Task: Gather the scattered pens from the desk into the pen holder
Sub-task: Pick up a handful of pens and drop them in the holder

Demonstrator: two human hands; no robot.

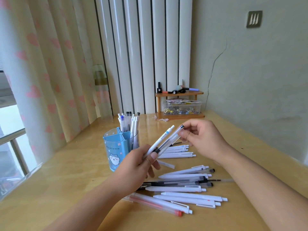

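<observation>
A blue pen holder [115, 152] with a cartoon cat stands on the wooden desk [70, 177], with several pens upright in its rear compartments. My left hand [138, 165] grips the lower ends of two pens held slanted above the desk: a white pen [162, 138] and a clear pen with a black cap [173, 137]. My right hand [203, 139] pinches the clear pen's upper end. Several white and clear pens [186, 185] lie scattered on the desk below both hands. Another row of white pens [176, 151] lies behind them.
A small wooden shelf [180, 104] at the desk's back holds a clear box of clips and some small items on top. A curtain [46, 77] hangs at the left by the window. The wall runs along the desk's right edge.
</observation>
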